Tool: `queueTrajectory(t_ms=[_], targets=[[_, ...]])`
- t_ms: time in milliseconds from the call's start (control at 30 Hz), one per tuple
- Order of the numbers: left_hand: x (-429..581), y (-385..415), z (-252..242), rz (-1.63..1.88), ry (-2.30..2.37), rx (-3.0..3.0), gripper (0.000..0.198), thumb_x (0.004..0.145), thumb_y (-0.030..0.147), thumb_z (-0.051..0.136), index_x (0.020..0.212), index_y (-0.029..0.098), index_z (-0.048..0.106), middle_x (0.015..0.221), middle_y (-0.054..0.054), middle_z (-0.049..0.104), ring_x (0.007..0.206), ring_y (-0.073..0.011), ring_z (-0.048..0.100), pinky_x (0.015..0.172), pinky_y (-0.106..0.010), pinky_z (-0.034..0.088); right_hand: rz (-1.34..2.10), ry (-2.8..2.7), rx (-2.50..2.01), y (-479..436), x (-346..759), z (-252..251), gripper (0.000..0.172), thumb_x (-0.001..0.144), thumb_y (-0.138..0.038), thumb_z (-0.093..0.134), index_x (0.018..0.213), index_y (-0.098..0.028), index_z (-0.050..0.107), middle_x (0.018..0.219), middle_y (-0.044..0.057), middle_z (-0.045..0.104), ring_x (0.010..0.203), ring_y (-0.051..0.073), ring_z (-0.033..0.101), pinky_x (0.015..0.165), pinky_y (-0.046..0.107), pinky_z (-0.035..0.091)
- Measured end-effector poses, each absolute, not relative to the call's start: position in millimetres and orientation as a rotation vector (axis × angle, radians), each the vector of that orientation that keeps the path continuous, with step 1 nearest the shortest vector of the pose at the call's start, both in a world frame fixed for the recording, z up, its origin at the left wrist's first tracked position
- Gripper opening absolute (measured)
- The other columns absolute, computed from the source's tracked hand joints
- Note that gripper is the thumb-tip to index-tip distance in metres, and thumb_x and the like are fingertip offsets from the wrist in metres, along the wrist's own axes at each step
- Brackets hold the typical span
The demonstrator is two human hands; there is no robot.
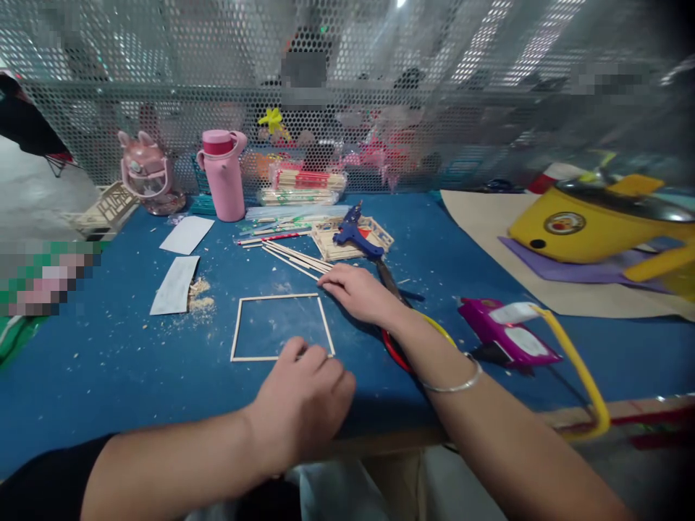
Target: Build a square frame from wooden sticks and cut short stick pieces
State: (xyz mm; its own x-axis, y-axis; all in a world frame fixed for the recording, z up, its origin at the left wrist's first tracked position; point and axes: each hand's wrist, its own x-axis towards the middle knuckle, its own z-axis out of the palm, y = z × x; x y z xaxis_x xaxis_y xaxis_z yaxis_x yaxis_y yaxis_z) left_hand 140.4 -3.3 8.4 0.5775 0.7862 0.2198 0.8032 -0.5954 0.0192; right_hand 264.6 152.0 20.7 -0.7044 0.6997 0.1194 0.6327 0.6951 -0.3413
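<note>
A square frame of thin wooden sticks (pixel 239 327) lies flat on the blue table (pixel 108 362). My left hand (pixel 304 398) rests at the frame's near right corner with its fingers curled under, pressing on the bottom stick. My right hand (pixel 359 291) lies flat with fingers stretched out, its fingertips touching the ends of several loose wooden sticks (pixel 296 259) just beyond the frame's far right corner. A silver bangle (pixel 456 383) circles my right wrist.
A blue glue gun (pixel 355 235) rests on a small stick-built box (pixel 380 233). Behind stand a pink bottle (pixel 224 175), a pink cup (pixel 146 172) and a stick bundle (pixel 304 187). Paper slips (pixel 174 286), a purple packet (pixel 507 334) and a yellow toy (pixel 597 217) lie around. A mesh screen (pixel 163 94) backs the table.
</note>
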Motion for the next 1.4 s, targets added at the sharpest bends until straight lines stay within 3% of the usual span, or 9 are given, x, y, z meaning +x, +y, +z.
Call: queueTrajectory(t_ms=[133,333,1200,1400], targets=[[127.8,8.1,12.0,-0.343,-1.521,-2.616,0.014,0.087,0.017,0.046,0.087,0.020,0.059,0.076,-0.002,0.056,0.074,-0.0188,0.047,0.065,-0.035,0.032,0.417,-2.717,-1.011,152.3,264.7,20.4,0.024,0.086,-0.015,0.045,0.092,-0.014,0.068,0.089,0.009,0.062,0.083,0.017,0.056,0.074,0.026,0.041],[133.1,12.7,5.9,-0.269,-1.484,-2.656,0.031,0.088,0.018,0.044,0.117,0.025,0.051,0.085,-0.003,0.056,0.078,-0.0193,0.047,0.066,-0.034,0.031,0.432,-2.732,-0.997,155.1,265.4,15.2,0.025,0.087,-0.016,0.044,0.093,-0.016,0.068,0.089,0.008,0.062,0.083,0.017,0.054,0.073,0.025,0.039],[140.4,10.7,0.8,-0.242,-1.517,-2.657,0.020,0.086,0.018,0.045,0.101,0.023,0.058,0.090,-0.005,0.055,0.083,-0.0219,0.045,0.070,-0.037,0.035,0.438,-2.755,-0.981,154.8,265.0,14.4,0.025,0.088,-0.018,0.044,0.089,-0.015,0.068,0.087,0.008,0.061,0.081,0.016,0.053,0.073,0.025,0.038],[113.2,20.4,17.8,-0.562,-1.486,-2.496,0.030,0.088,0.018,0.043,0.114,0.026,0.055,0.099,-0.006,0.059,0.088,-0.0213,0.049,0.074,-0.037,0.038,0.448,-2.623,-1.000,156.0,270.1,21.2,0.022,0.085,-0.016,0.046,0.093,-0.014,0.066,0.090,0.008,0.061,0.083,0.016,0.053,0.076,0.026,0.039]])
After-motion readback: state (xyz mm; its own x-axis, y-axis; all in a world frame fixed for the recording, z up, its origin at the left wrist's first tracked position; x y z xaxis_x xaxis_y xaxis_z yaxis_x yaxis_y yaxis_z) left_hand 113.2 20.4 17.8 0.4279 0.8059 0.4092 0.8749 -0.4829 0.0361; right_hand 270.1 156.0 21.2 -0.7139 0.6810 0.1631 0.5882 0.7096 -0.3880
